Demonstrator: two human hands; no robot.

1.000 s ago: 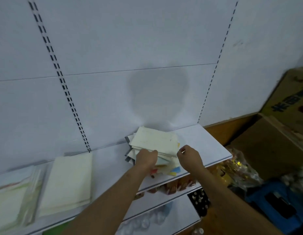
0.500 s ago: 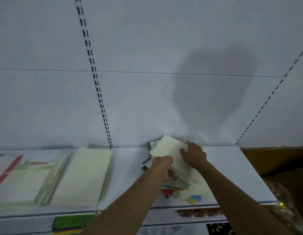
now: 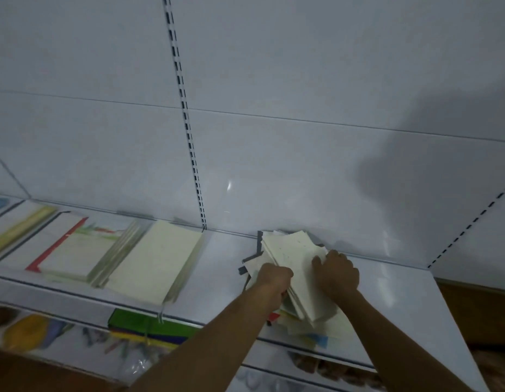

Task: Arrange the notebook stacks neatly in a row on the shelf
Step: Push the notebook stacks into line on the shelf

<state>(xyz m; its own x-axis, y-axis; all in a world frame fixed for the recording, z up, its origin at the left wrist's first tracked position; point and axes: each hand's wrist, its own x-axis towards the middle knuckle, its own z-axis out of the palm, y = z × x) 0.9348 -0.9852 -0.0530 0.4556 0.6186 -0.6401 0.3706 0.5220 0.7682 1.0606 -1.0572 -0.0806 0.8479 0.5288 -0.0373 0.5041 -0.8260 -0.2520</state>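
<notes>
White shelf (image 3: 223, 281) ran along a white back panel. Lower centre, left hand (image 3: 274, 278) closed on the messy notebook stack (image 3: 291, 258)'s left edge, right hand (image 3: 337, 274) curled over its right side, likely to square it. 2 tidy stacks (image 3: 152, 261) lay at left, well apart.

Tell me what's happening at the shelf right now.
A person has both hands on a messy pile of notebooks on the white shelf. The left hand grips its near-left edge; the right hand presses its right side. Further left, a cream stack already lies neat.
</notes>
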